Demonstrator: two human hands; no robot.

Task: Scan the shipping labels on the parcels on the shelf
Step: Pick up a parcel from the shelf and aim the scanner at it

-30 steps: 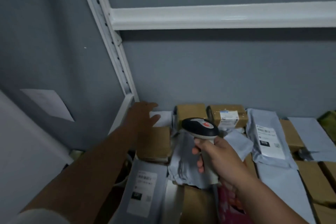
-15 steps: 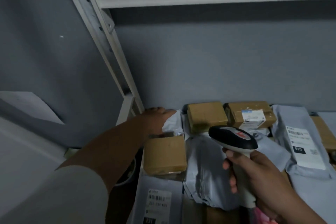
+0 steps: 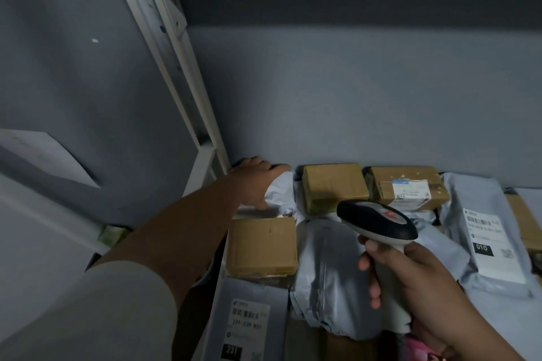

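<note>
At the shelf's back corner the left hand [image 3: 255,182] grips a crumpled grey plastic mailer [image 3: 282,193], the right hand [image 3: 410,281] clasps the black-and-white handheld scanner [image 3: 377,221], and many labels seemingly await scanning.

Brown and grey labelled parcels [image 3: 334,187] crowding shelf

Parcel storeroom, white metal shelving [image 3: 187,102], labelled mailers [image 3: 495,243], taped boxes [image 3: 334,187]

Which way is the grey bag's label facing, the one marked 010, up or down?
Facing up: the grey bag lies flat on the shelf, with its white label, barcode and "010" block plainly showing on top.
</note>
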